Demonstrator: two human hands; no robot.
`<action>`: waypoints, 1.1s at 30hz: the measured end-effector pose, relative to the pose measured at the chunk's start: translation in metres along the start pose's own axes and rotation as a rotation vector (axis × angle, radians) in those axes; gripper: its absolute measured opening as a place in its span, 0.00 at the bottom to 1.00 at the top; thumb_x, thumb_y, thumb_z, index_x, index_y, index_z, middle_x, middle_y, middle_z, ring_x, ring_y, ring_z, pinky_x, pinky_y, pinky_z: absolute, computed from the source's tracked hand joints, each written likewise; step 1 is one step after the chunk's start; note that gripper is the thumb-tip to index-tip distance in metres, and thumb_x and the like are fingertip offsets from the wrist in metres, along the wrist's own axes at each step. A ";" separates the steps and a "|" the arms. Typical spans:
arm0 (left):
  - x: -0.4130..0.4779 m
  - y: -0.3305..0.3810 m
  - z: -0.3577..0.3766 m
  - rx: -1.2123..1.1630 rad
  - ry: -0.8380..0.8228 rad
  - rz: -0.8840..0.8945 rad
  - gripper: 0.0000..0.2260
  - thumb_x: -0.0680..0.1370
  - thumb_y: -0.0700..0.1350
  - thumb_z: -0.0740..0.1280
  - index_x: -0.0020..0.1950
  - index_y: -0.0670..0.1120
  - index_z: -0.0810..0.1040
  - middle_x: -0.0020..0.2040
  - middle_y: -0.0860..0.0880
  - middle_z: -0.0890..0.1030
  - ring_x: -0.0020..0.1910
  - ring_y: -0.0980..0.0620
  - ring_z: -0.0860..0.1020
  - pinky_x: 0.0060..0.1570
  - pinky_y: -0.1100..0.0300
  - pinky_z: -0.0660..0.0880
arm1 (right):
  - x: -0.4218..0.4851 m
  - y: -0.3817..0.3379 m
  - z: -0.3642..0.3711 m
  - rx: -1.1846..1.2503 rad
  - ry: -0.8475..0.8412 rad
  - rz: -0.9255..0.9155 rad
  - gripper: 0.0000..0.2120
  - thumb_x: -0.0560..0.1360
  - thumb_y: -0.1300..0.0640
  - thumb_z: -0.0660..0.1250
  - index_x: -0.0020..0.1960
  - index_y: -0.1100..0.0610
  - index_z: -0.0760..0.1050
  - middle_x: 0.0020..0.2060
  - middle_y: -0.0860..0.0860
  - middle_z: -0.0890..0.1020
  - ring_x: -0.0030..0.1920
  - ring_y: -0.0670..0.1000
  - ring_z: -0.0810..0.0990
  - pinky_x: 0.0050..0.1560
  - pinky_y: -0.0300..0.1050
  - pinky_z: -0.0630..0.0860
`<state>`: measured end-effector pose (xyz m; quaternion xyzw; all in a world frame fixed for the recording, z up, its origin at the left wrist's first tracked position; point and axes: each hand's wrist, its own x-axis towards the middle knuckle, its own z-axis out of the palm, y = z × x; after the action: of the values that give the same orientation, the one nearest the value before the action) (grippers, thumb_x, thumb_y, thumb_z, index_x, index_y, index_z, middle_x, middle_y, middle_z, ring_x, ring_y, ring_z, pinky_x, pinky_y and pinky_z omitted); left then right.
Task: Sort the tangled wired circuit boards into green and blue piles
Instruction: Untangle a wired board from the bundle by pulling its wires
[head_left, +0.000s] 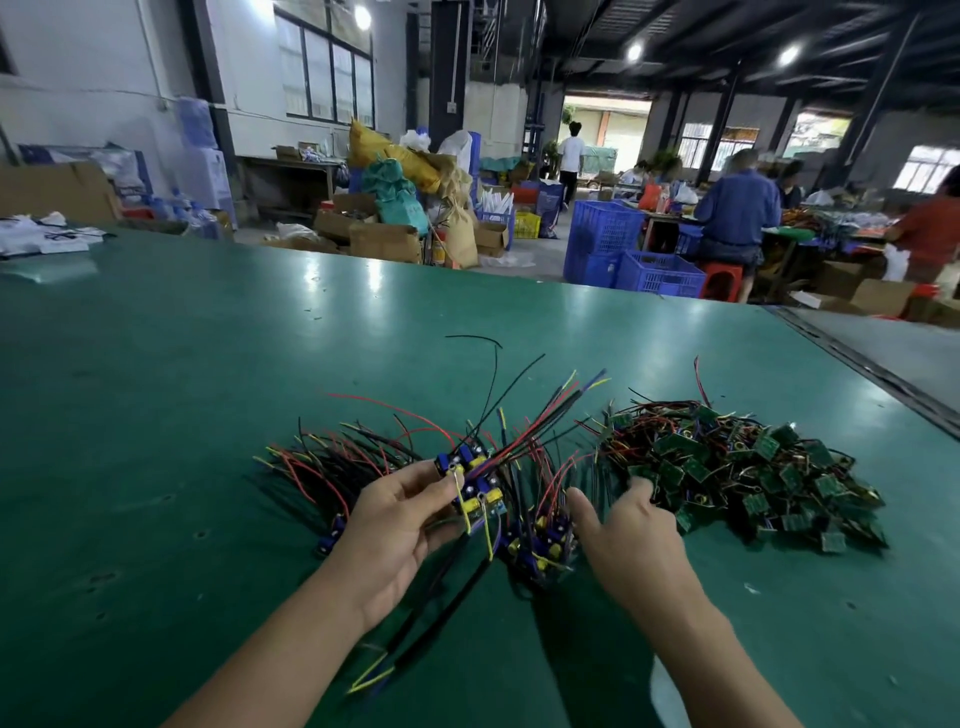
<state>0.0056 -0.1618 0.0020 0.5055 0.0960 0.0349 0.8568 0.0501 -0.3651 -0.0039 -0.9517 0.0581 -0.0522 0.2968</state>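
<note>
Clamped in the left hand (400, 525), thumb on top and fingers curled beneath: a bunch of blue boards (474, 480) with yellow parts, lifted off the table. Fanning up and away from that grip, long wires (524, 415) in black, red, yellow and purple; trailing down past the left wrist, more of the same. Just under and between both hands, lying on the table, a blue pile (540, 551) of like boards, tangled together. Out beyond the left hand's knuckles and to its left, a sheaf of black and red leads (322, 467) spread flat, with a stray blue board (330, 535) at its near end. Right of the right hand (634, 525), heaped and knotted with thin wire, a green pile (743, 473) of small green boards. Right hand spread loose, thumb stuck out toward the left hand, holding nothing, fingertips at the near edge of the green pile; touching it or not, hard to tell. Hands apart, the blue pile between them. Underneath everything, a wide green table (208, 364). Far past both hands, beyond the table's far edge: blue crates (605, 234), cardboard boxes (384, 241), stuffed sacks (410, 161), a red stool (722, 280) and a seated person in a blue shirt (737, 208).
</note>
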 end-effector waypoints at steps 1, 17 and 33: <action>-0.001 -0.001 0.001 -0.011 0.005 0.016 0.04 0.70 0.37 0.71 0.43 0.43 0.83 0.38 0.47 0.84 0.34 0.54 0.82 0.31 0.63 0.78 | -0.006 -0.005 -0.002 0.080 0.048 -0.070 0.29 0.78 0.38 0.59 0.67 0.59 0.61 0.48 0.62 0.79 0.50 0.63 0.78 0.46 0.51 0.74; -0.003 -0.008 0.004 0.366 -0.021 0.147 0.24 0.71 0.60 0.68 0.45 0.37 0.80 0.42 0.41 0.84 0.43 0.47 0.82 0.46 0.59 0.76 | -0.033 -0.029 0.024 0.959 -0.559 -0.279 0.19 0.76 0.48 0.66 0.42 0.65 0.70 0.32 0.64 0.72 0.21 0.51 0.68 0.23 0.38 0.63; -0.018 -0.006 0.012 0.458 -0.011 -0.120 0.36 0.59 0.70 0.70 0.48 0.39 0.73 0.40 0.43 0.73 0.37 0.47 0.73 0.36 0.55 0.68 | -0.044 -0.029 0.013 0.855 -0.763 -0.282 0.25 0.72 0.35 0.63 0.33 0.55 0.80 0.23 0.58 0.73 0.16 0.51 0.67 0.18 0.34 0.64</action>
<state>-0.0103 -0.1780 0.0049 0.6803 0.1267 -0.0415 0.7207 0.0106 -0.3280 -0.0011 -0.6976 -0.2059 0.2361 0.6444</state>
